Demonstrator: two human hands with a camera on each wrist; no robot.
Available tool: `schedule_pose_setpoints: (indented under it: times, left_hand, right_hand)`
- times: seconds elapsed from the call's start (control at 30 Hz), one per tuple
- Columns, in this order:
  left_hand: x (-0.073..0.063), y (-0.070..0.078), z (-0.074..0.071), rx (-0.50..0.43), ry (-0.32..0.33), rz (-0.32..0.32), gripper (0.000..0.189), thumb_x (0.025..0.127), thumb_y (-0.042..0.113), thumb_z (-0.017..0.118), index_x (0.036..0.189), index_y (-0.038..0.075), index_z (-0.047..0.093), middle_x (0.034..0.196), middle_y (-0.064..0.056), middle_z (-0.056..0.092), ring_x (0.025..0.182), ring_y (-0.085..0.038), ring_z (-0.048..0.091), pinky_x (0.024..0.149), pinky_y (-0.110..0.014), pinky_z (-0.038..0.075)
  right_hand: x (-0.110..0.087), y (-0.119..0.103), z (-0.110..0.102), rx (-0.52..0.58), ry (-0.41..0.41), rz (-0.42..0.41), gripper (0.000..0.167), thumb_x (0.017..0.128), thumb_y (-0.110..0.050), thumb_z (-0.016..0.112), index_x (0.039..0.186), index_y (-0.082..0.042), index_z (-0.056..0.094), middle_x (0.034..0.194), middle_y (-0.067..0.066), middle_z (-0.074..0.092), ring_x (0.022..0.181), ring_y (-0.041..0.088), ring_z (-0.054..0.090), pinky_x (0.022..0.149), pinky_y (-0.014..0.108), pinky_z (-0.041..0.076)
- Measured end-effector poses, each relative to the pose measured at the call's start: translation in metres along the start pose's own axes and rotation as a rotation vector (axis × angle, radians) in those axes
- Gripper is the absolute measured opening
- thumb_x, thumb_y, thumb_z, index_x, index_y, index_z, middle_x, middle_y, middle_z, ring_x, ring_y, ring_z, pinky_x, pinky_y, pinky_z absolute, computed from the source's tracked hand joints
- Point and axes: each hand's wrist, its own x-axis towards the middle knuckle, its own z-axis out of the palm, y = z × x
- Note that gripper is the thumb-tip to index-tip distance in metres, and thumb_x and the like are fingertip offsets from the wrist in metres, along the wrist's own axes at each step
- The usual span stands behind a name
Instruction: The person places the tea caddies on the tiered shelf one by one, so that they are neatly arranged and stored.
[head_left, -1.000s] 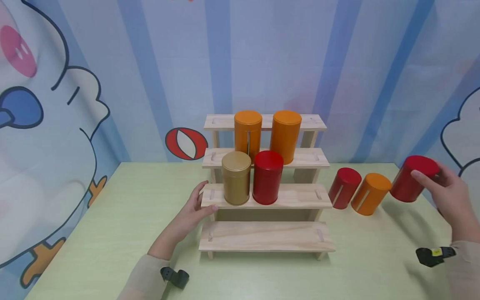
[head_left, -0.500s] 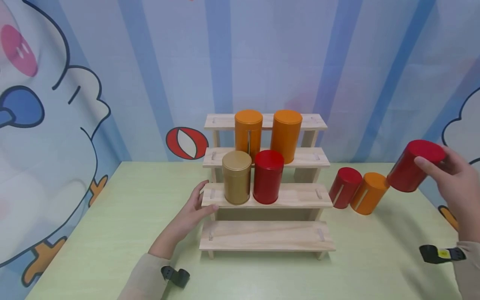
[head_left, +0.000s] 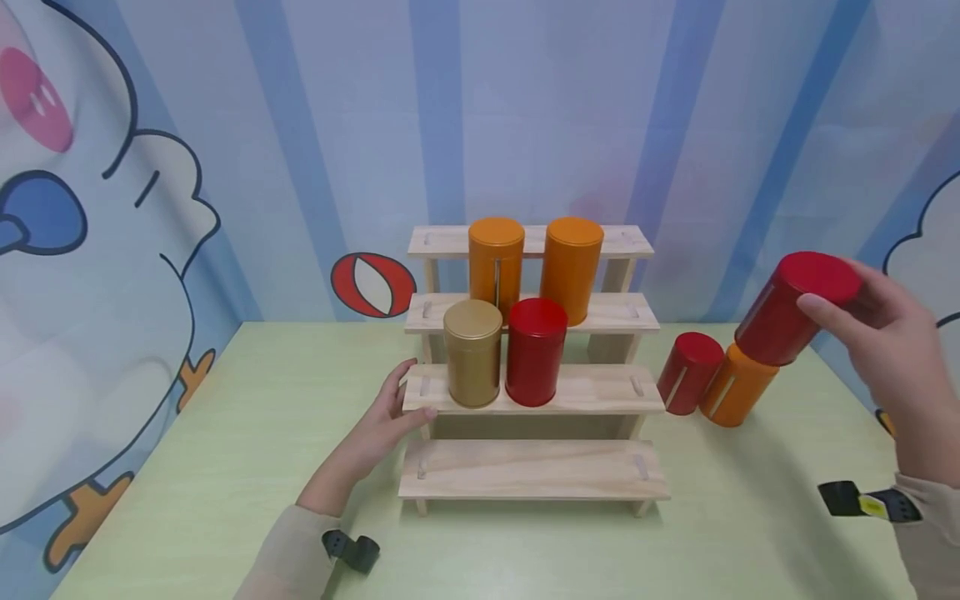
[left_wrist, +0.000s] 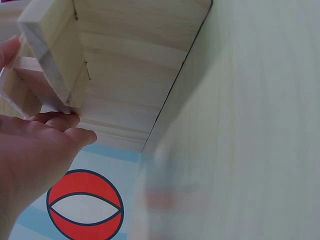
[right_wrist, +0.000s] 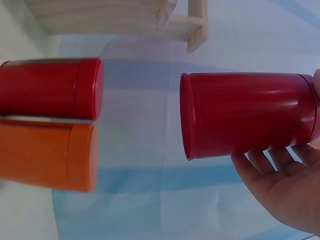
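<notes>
A red lidded tin (head_left: 780,315) is off the table in my right hand (head_left: 892,333), thumb on one side and fingers on the other near its lid. It tilts, its lower end leaning left. In the head view it overlaps an orange tin (head_left: 735,390); the right wrist view shows a gap between them. My left hand (head_left: 381,427) holds the left end of the stepped wooden rack (head_left: 600,390), thumb at the front edge. On the rack's second step from the bottom stand a gold tin (head_left: 473,357) and a red tin (head_left: 536,354).
Two more orange tins (head_left: 496,267) stand on the step above. A smaller red tin (head_left: 688,375) stands on the table beside the orange one, right of the rack. Behind the table (head_left: 187,500) hangs a blue striped printed backdrop (head_left: 517,108).
My right hand has lifted the red tin higher, and over the last half second brought it left above the table's orange tin. My left hand stays at the rack.
</notes>
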Motion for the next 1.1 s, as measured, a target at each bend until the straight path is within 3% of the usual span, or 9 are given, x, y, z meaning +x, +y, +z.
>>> schedule_pose_setpoints:
  times: [0.13,0.3,0.6,0.93,1.1]
  left_hand:
    - [0.001,-0.001,0.0,0.005,-0.003,0.004,0.087,0.093,0.026,0.063,0.154,0.018,0.002,0.16,-0.012,0.017,0.146,-0.032,0.021,0.112,-0.055,0.026]
    - [0.001,-0.001,0.0,0.003,0.004,0.0,0.088,0.092,0.028,0.064,0.154,0.019,0.002,0.16,-0.011,0.017,0.146,-0.031,0.021,0.112,-0.056,0.026]
    - [0.0,-0.001,0.0,-0.009,-0.001,0.008,0.088,0.093,0.026,0.064,0.154,0.017,0.002,0.16,-0.012,0.018,0.146,-0.031,0.021,0.113,-0.054,0.026]
    - [-0.001,0.001,0.0,-0.013,-0.005,0.013,0.086,0.094,0.022,0.063,0.154,0.017,0.002,0.16,-0.012,0.017,0.146,-0.031,0.02,0.113,-0.053,0.026]
    - [-0.001,0.002,0.0,-0.012,-0.009,0.018,0.085,0.094,0.022,0.062,0.154,0.017,0.002,0.16,-0.013,0.017,0.146,-0.032,0.021,0.113,-0.053,0.026]
  right_hand:
    - [-0.004,-0.013,0.004,0.048,-0.028,-0.055,0.062,0.094,-0.033,0.06,0.15,-0.024,0.035,0.124,-0.011,0.048,0.101,-0.004,0.045,0.075,0.002,0.04]
    - [-0.011,-0.028,0.012,0.126,-0.058,-0.1,0.058,0.095,-0.025,0.06,0.148,-0.019,0.038,0.116,-0.018,0.049,0.1,-0.004,0.047,0.072,0.002,0.04]
    - [-0.022,-0.051,0.028,0.15,-0.154,-0.077,0.06,0.094,-0.029,0.062,0.148,-0.02,0.038,0.119,-0.016,0.051,0.106,0.0,0.047,0.073,0.005,0.045]
    - [-0.035,-0.062,0.057,0.253,-0.202,-0.136,0.058,0.093,-0.024,0.064,0.146,-0.015,0.041,0.119,-0.013,0.054,0.106,0.003,0.052,0.074,0.013,0.051]
    - [-0.039,-0.067,0.072,0.293,-0.244,-0.121,0.059,0.093,-0.025,0.064,0.146,-0.014,0.041,0.118,-0.013,0.055,0.103,0.003,0.056,0.075,0.017,0.052]
